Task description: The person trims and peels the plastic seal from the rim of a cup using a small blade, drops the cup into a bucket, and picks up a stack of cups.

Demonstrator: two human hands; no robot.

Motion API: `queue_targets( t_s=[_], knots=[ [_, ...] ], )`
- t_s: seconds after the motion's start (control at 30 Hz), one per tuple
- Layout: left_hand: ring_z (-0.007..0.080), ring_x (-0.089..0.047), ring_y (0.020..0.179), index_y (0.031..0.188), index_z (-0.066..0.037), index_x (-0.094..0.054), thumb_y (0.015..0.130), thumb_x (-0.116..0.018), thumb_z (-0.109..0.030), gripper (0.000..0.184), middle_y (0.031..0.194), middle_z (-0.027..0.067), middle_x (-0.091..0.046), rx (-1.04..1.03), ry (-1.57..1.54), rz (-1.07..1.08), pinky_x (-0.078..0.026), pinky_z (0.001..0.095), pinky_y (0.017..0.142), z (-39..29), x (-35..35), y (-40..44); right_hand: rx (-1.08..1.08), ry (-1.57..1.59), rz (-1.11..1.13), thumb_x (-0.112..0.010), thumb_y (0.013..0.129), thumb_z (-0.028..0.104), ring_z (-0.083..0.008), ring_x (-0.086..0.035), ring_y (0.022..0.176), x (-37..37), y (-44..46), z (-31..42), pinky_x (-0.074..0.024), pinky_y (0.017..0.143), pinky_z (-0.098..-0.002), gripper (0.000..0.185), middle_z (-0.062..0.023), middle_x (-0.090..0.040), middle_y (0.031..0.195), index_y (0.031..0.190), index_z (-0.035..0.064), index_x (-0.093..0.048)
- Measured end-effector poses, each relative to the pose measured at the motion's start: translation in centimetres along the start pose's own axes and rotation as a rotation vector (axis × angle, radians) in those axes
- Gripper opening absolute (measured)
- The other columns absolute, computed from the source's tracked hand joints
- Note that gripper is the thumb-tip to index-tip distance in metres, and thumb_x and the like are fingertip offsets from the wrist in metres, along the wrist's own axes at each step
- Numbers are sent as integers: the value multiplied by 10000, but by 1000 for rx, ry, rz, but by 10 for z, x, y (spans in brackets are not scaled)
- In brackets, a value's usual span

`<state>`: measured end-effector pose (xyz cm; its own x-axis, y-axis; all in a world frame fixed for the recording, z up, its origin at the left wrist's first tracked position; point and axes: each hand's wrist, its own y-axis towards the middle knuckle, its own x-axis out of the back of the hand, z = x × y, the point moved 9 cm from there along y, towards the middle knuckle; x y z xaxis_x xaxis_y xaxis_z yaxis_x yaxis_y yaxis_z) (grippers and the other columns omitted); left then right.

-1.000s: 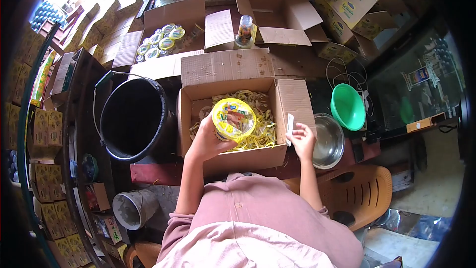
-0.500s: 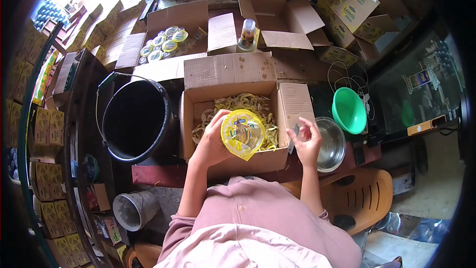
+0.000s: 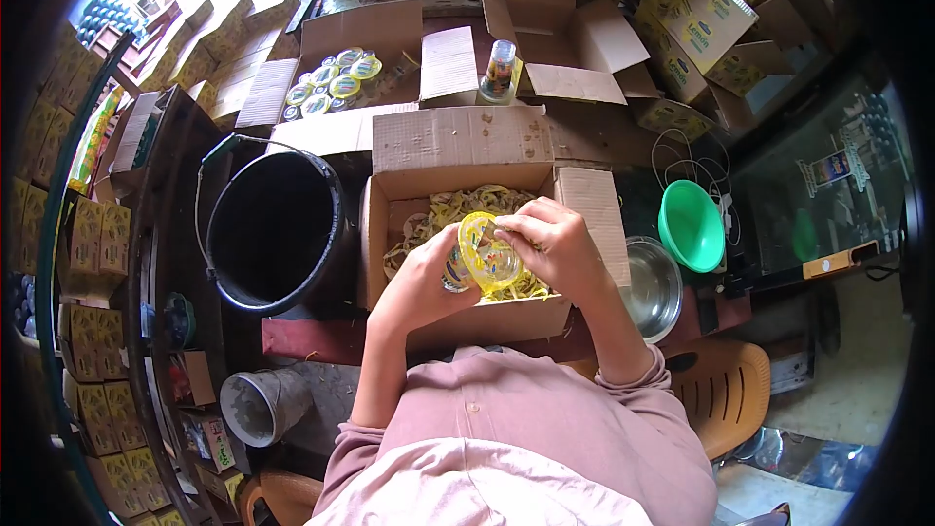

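Cup [image 3: 490,258], left hand [image 3: 425,282] gripping, right hand [image 3: 557,245] pinching thin strip [image 3: 495,229], carton [image 3: 487,324] below, bucket [image 3: 278,234] beside

Clear plastic cup with yellow printed film lid [image 3: 490,258]: side partly covered by left hand [image 3: 427,275]. Right hand [image 3: 555,242]: pinched item too small to tell. Round shiny metal bowl [image 3: 660,287]: left side hidden behind right forearm [image 3: 616,326].

You get strong daylight from the upper left, where the background burns out to white, while the inside of the black bucket [image 3: 273,236] sinks into deep shadow. Glints show on the metal bowl [image 3: 654,292] and the clear cup [image 3: 490,268]. Your wide lens bends the cartons [image 3: 102,239] at the left, and darkness swallows the picture's corners.
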<state>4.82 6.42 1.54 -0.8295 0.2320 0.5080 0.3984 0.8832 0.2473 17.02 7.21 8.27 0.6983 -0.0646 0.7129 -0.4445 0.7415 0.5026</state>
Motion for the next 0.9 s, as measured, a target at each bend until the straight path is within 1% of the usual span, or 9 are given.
queue_targets(
  t_s=[0.13,0.17,0.23,0.27,0.37,0.47,0.57,0.67,0.9],
  knots=[
    [360,-566,952,1156,38,-444,555,-726,-119,682,1025,212,-569,20,109,-147,-466,393,814,-18,0,8,-50,-45,-66,-652,718,46,-264,-560,713,0,0,-4,-478,665,-349,116,-100,-562,723,822,4,-627],
    [355,-584,893,1138,39,-454,549,-713,-105,659,984,205,-584,24,70,-192,-480,393,773,-22,3,11,-26,-55,-83,-660,712,27,-252,-564,685,1,1,-3,-474,630,-338,118,-98,-568,714,826,11,-636],
    [293,-607,811,1066,-2,-504,554,-745,-67,570,902,139,-600,15,61,-249,-488,340,724,-14,2,13,19,-74,-114,-675,702,-11,-227,-571,629,5,4,-3,-467,561,-314,139,-94,-581,696,835,25,-653],
    [261,-618,770,1030,-23,-530,556,-760,-48,528,862,105,-607,9,56,-277,-492,314,699,-11,3,14,-10,13,-98,-674,702,-20,-209,-572,619,4,5,-9,-462,549,-301,140,-90,-584,697,835,22,-655],
    [191,-619,736,1000,-26,-556,553,-773,-50,497,839,80,-610,8,29,-196,-492,279,682,-5,4,16,-111,258,-33,-671,701,-56,-130,-566,578,4,9,-23,-429,504,-238,132,-75,-604,695,817,6,-665],
    [119,-603,709,988,-17,-576,551,-781,-48,485,828,51,-608,5,-65,-98,-490,250,675,-6,5,19,-115,351,7,-678,698,-53,-128,-558,569,1,11,-27,-421,502,-233,114,-77,-606,675,795,6,-667],
    [288,-618,777,1002,-29,-548,571,-715,-49,463,878,127,-624,-20,-166,-18,-485,327,696,-12,7,19,-60,422,91,-691,699,-37,-131,-552,559,-1,15,-25,-409,489,-234,94,-76,-605,655,779,4,-666],
    [229,-621,763,999,-19,-555,586,-738,-70,454,862,111,-631,3,-210,70,-482,312,709,-14,8,19,-85,458,217,-695,710,3,-168,-565,571,-3,20,-23,-425,514,-266,90,-102,-608,676,791,-11,-657],
    [118,-578,760,1022,8,-564,575,-767,-109,505,866,87,-633,-25,-385,262,-478,277,744,-11,4,13,-83,579,486,-708,711,20,-143,-563,587,-9,23,-13,-423,534,-267,97,-83,-614,676,788,-14,-658]
  ],
)
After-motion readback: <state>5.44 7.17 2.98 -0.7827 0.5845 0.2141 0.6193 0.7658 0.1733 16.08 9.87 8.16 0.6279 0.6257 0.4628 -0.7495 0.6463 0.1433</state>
